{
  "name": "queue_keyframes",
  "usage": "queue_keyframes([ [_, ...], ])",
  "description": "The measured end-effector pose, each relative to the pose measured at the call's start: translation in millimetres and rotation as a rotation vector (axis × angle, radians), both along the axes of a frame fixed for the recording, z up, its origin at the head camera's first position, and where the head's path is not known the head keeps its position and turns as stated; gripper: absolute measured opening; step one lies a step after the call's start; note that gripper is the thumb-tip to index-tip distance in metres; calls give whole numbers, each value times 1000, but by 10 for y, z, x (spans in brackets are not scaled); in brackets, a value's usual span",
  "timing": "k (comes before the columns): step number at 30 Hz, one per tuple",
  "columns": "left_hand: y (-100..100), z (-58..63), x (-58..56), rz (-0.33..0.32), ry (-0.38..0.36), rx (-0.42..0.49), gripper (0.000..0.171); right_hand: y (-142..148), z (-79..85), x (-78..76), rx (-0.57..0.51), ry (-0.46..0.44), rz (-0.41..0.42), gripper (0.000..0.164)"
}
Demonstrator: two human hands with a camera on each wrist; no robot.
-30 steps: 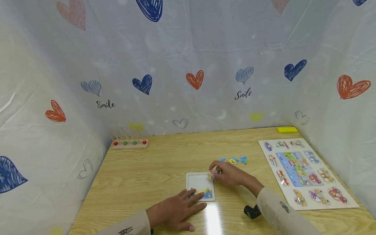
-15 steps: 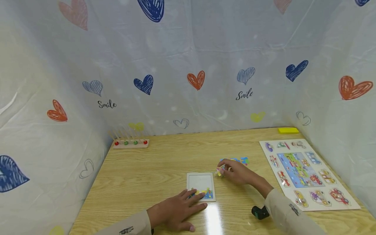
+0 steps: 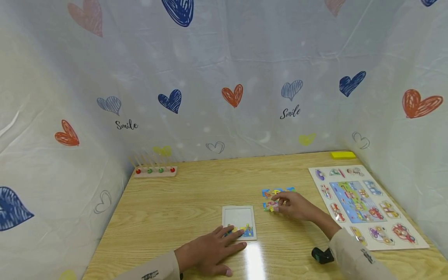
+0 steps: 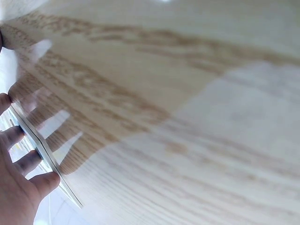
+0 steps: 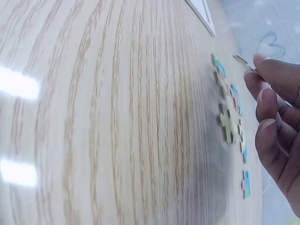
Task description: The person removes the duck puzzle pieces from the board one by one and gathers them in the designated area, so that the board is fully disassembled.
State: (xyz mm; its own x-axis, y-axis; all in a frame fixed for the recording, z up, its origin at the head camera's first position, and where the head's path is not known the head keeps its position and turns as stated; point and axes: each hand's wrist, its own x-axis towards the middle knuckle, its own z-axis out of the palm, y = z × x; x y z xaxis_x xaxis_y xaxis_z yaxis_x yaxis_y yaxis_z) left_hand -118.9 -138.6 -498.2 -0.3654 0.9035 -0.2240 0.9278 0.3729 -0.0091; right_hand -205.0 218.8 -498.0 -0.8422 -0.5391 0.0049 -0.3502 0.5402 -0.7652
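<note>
My left hand [image 3: 218, 251] lies spread over the near edge of a small white puzzle tray [image 3: 239, 207], fingertips on the jigsaw pieces [image 3: 248, 230] along its near side. In the left wrist view its fingers [image 4: 45, 183] rest across the tray's edge. Right of the tray, my right hand [image 3: 295, 206] hovers close over loose, colourful jigsaw pieces [image 3: 267, 206]. The right wrist view shows its thumb and index finger pinching a thin jigsaw piece [image 5: 241, 60], seen nearly edge-on. Below it, several more pieces [image 5: 226, 124] lie on the wood.
A large picture puzzle board [image 3: 371, 237] lies at the right. At the back are a yellow block [image 3: 343, 155] and, to the left, a wooden peg stand [image 3: 155, 174] with red and green beads. A black object [image 3: 322, 255] is beside the right sleeve. Printed curtains enclose the table.
My right hand has moved from the tray's right edge rightward to the loose pieces, where more of them now show. The left hand has stayed on the tray.
</note>
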Motion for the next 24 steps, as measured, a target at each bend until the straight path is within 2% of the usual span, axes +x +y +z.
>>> queue_keyframes([
  [9, -4, 2, 5, -5, 12, 11, 73, 163, 30, 42, -45, -70, 11, 36],
  [19, -10, 18, 19, 8, 6, -3, 72, 335, 14, 96, -54, -17, -21, 27],
  [24, -10, -2, 15, 2, 17, 10, 73, 445, -8, 101, -42, -47, -51, 30],
])
